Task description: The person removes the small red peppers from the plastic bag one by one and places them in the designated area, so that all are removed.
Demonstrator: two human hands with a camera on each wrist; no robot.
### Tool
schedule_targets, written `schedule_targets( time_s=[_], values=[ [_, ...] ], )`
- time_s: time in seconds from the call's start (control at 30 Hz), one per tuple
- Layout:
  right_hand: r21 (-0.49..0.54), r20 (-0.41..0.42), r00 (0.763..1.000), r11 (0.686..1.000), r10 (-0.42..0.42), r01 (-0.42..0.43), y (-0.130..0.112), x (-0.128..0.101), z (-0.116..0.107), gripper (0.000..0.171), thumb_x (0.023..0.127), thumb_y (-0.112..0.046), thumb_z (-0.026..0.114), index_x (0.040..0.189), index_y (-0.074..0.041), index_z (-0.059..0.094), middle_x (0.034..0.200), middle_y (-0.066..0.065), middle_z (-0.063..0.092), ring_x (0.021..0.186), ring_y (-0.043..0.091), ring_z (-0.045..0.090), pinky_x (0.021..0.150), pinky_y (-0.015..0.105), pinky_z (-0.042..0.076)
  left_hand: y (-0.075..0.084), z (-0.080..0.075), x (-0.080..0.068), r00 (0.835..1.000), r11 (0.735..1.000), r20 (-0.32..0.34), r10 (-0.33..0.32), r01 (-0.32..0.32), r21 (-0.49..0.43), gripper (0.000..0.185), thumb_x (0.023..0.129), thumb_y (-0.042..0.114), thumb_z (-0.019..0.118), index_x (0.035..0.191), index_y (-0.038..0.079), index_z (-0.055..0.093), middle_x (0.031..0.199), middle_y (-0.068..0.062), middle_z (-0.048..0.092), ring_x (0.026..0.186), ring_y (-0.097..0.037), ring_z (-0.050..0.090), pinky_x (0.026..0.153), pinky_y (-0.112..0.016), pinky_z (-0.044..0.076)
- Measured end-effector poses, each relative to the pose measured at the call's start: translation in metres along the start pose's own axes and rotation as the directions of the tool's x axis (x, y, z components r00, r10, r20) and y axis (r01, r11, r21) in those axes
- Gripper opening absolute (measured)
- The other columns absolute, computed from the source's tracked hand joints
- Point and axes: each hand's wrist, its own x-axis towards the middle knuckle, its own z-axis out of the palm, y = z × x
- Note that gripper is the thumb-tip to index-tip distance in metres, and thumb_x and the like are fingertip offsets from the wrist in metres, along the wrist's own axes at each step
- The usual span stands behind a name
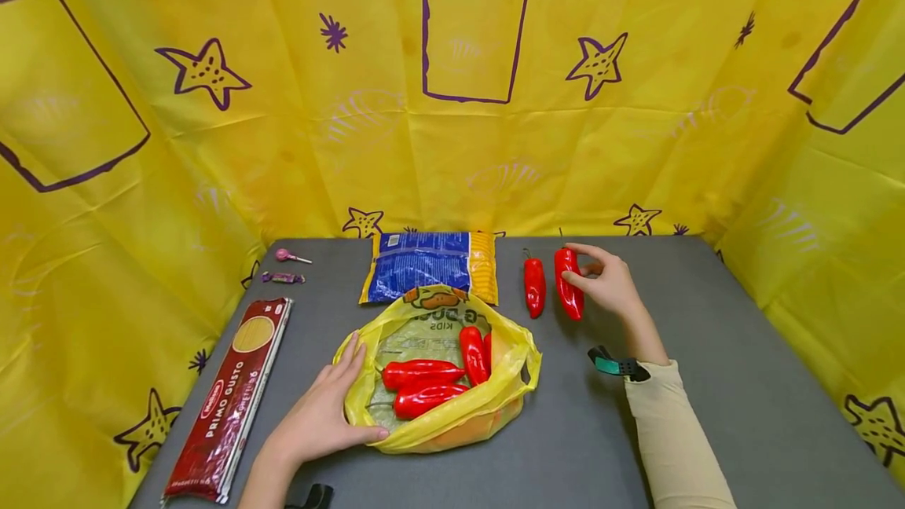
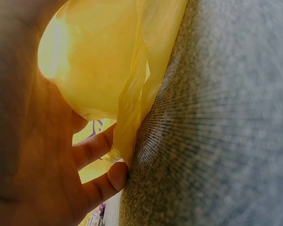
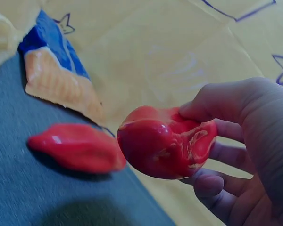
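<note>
Beige sleeve nearest, over grey counter. Yellow plastic bag: thin, crinkled, mouth gaping; left hand spread along its rim, probably steadying it open. Right of it, right hand pinches pointed red pepper, likely thumb-and-fingers because it's narrow, slick. Loose pepper alongside. Glossy, tapered peppers inside bag.

Grey tabletop, yellow bag, pepper, spaghetti

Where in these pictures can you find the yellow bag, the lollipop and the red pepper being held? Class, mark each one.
Yellow bag [image 1: 482, 419]: head view, front outer wall.
Lollipop [image 1: 283, 254]: head view, round pink candy end.
Held red pepper [image 3: 153, 143]: right wrist view, glossy body.
</note>
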Motion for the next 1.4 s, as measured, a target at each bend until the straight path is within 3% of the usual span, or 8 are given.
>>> schedule_targets(
  time_s=[0.23, 0.47, 0.57, 0.7, 0.87, 1.0, 1.2, 1.4],
  values=[
    [0.031, -0.014, 0.996, 0.996, 0.084, -0.083, 0.019, -0.001, -0.004, 0.055, 0.098, -0.024, 0.077, 0.149, -0.01, 0.061, 0.138, 0.023, 0.063, 0.087, 0.018, 0.063, 0.065, 0.022, 0.054, 0.0, 0.001, 0.0, 1.0, 1.0, 0.0, 0.0, 0.0, 0.004, 0.137, 0.067, 0.084, 0.08, 0.17, 0.013, 0.024, 0.18, -0.003, 0.006, 0.144, -0.04, 0.04, 0.107, -0.066, 0.048],
    [0.045, -0.033, 0.986, 0.986, 0.163, -0.161, 0.048, 0.0, 0.007, 0.055, 0.098, -0.018, 0.074, 0.15, -0.008, 0.06, 0.114, 0.026, 0.066, 0.071, 0.013, 0.056, 0.057, 0.024, 0.047, -0.001, 0.003, 0.001, 1.0, 1.0, -0.002, 0.002, -0.002, 0.005, 0.137, 0.067, 0.084, 0.08, 0.17, 0.013, 0.025, 0.18, -0.001, 0.005, 0.145, -0.04, 0.04, 0.108, -0.066, 0.047],
    [0.039, -0.041, 0.982, 0.983, 0.183, -0.182, 0.059, 0.001, 0.011, 0.056, 0.097, -0.016, 0.074, 0.15, -0.007, 0.059, 0.121, 0.027, 0.067, 0.075, 0.015, 0.058, 0.059, 0.023, 0.048, -0.001, 0.003, 0.001, 1.0, 1.0, -0.002, 0.001, -0.001, 0.003, 0.137, 0.066, 0.084, 0.08, 0.169, 0.013, 0.025, 0.18, -0.001, 0.005, 0.144, -0.038, 0.04, 0.108, -0.065, 0.048],
    [0.015, -0.061, 0.982, 0.984, 0.177, -0.177, 0.066, 0.002, 0.017, 0.057, 0.097, -0.02, 0.076, 0.15, -0.007, 0.058, 0.139, 0.026, 0.062, 0.087, 0.02, 0.061, 0.064, 0.021, 0.048, -0.002, 0.004, 0.001, 1.0, 1.0, -0.003, 0.001, -0.001, 0.007, 0.138, 0.066, 0.085, 0.08, 0.17, 0.013, 0.025, 0.18, -0.001, 0.006, 0.144, -0.038, 0.04, 0.107, -0.064, 0.049],
    [0.006, -0.105, 0.982, 0.987, 0.157, -0.158, 0.071, 0.001, 0.021, 0.057, 0.097, -0.026, 0.077, 0.148, -0.006, 0.06, 0.143, 0.024, 0.063, 0.101, 0.03, 0.065, 0.071, 0.017, 0.048, -0.002, 0.004, 0.001, 1.0, 1.0, -0.001, 0.005, -0.005, 0.007, 0.137, 0.066, 0.085, 0.08, 0.17, 0.013, 0.025, 0.18, -0.002, 0.006, 0.145, -0.039, 0.04, 0.108, -0.065, 0.048],
    [-0.04, -0.129, 0.981, 0.988, 0.142, -0.148, 0.075, 0.0, 0.022, 0.056, 0.098, -0.026, 0.075, 0.148, -0.005, 0.061, 0.132, 0.026, 0.07, 0.106, 0.035, 0.066, 0.076, 0.02, 0.047, -0.002, 0.005, 0.001, 1.0, 1.0, 0.003, 0.004, -0.004, 0.008, 0.137, 0.066, 0.084, 0.08, 0.169, 0.012, 0.026, 0.18, -0.002, 0.006, 0.145, -0.039, 0.04, 0.108, -0.065, 0.047],
    [-0.101, -0.142, 0.984, 0.987, 0.107, -0.122, 0.075, 0.003, 0.024, 0.053, 0.099, -0.025, 0.07, 0.146, -0.003, 0.063, 0.1, 0.023, 0.072, 0.089, 0.029, 0.059, 0.072, 0.03, 0.042, -0.002, 0.005, 0.001, 1.0, 1.0, -0.002, 0.004, -0.004, 0.011, 0.137, 0.066, 0.085, 0.08, 0.169, 0.012, 0.026, 0.18, -0.002, 0.005, 0.143, -0.037, 0.041, 0.108, -0.064, 0.048],
    [-0.104, -0.141, 0.985, 0.988, 0.099, -0.115, 0.072, 0.006, 0.025, 0.054, 0.099, -0.025, 0.07, 0.148, -0.003, 0.061, 0.103, 0.022, 0.07, 0.088, 0.026, 0.057, 0.073, 0.03, 0.041, -0.002, 0.004, 0.0, 1.0, 1.0, -0.011, 0.009, -0.009, 0.007, 0.138, 0.066, 0.086, 0.08, 0.169, 0.012, 0.026, 0.18, -0.001, 0.004, 0.144, -0.037, 0.041, 0.109, -0.065, 0.047]
  ],
)
